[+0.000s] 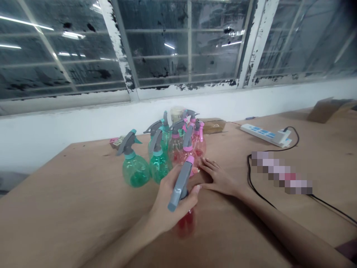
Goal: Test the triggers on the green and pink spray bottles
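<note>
The held spray bottle (pixel 186 222), red with a grey trigger head and pink nozzle, is positioned nearest the camera, above or on the table (pixel 92 216); contact of its base cannot be confirmed. Its neck is gripped by the left hand (pixel 167 203), with the fingers curled around one side and the thumb laid along the other. The right hand (pixel 219 179) is placed low over the table beside the bottles, palm down, with fingers extended and spread. Beyond the hands, green spray bottles (pixel 136 171) are grouped on the left and pink spray bottles (pixel 198 144) on the right, all upright. Flattened cardboard (pixel 214 125) is located behind them. A white power strip (pixel 260 134) is laid farther right, with a plug inserted at its near end.
</note>
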`<action>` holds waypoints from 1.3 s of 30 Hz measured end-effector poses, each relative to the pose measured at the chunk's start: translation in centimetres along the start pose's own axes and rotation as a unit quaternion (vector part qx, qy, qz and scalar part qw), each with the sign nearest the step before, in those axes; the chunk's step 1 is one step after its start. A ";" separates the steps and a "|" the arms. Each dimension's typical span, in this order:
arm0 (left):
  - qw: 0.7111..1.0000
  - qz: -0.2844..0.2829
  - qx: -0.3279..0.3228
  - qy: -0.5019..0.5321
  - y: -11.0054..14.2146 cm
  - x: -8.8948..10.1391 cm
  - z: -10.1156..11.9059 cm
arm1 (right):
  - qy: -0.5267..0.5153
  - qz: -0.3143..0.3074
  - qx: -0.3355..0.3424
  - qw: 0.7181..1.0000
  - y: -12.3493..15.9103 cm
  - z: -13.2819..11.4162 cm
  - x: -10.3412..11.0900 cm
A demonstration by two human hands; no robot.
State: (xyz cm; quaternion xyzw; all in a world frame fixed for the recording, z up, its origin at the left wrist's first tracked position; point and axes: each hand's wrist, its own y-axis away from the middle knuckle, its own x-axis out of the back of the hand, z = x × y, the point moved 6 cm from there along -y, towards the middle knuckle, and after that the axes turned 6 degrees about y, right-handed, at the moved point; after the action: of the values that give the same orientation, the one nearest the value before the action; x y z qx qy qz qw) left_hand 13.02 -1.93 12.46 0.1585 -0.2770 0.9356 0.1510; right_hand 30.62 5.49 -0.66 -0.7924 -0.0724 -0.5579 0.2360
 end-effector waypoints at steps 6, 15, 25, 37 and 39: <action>0.999 0.000 -0.040 -0.030 0.2 -0.1 0.3 | 0.006 -0.012 -0.006 1.000 -0.1 -0.1 0.2; 0.999 -0.003 -0.028 -0.031 0.2 -0.1 0.5 | 0.000 -0.011 -0.002 1.000 0.0 -0.1 0.3; 0.999 -0.016 -0.030 -0.032 0.2 -0.1 0.3 | 0.001 -0.010 0.006 1.000 0.0 0.3 0.0; 0.998 -0.018 -0.017 -0.054 0.0 -0.1 1.0 | 0.003 -0.005 0.005 1.000 0.0 0.2 0.1; 0.998 -0.025 -0.011 -0.055 0.0 -0.1 0.9 | 0.000 -0.001 0.007 1.000 0.1 0.2 0.1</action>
State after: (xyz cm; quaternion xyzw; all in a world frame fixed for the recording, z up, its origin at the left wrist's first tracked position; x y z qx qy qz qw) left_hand 13.29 -2.48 13.12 0.2149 -0.2914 0.9181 0.1610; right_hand 30.86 5.54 -0.68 -0.7908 -0.0776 -0.5574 0.2408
